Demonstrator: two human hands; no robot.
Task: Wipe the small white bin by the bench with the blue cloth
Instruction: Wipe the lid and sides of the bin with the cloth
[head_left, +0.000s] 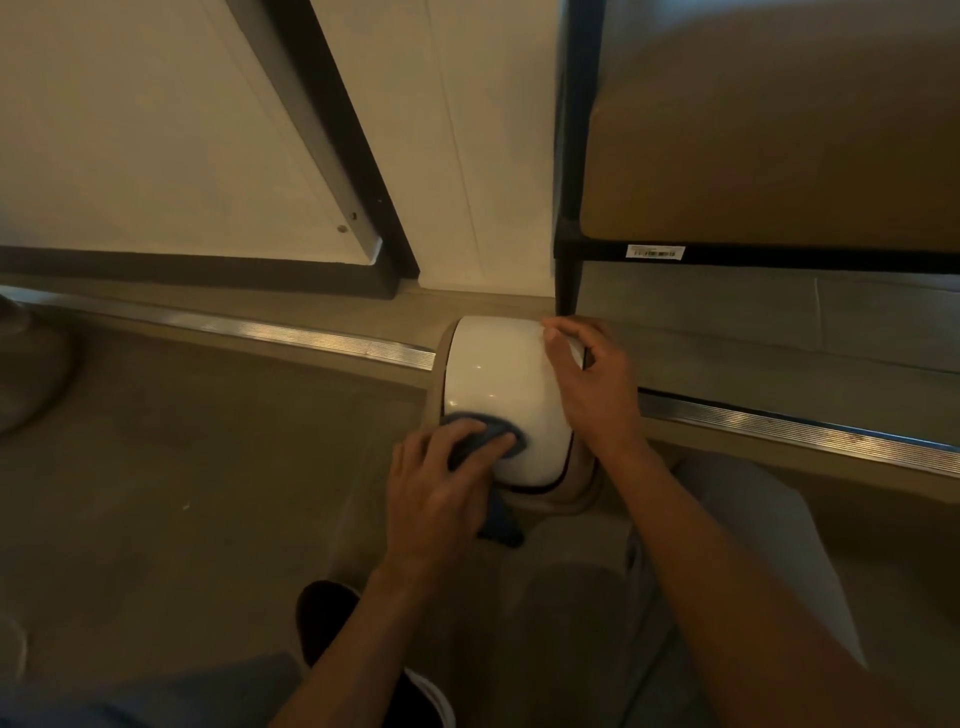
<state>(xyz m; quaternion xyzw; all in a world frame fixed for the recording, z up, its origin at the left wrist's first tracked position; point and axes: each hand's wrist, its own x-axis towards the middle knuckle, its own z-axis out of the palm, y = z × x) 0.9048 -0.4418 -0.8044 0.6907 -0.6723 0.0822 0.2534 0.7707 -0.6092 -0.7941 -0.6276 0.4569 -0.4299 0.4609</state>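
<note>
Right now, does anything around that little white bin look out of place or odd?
Nothing looks spilled or broken. The white bin sits on the floor by the bench leg. The right hand grips its far edge, and the left hand presses the blue cloth to its top.

Dim warm light, soft blur, small glints on white bin (498, 384), wide-angle bending.
</note>
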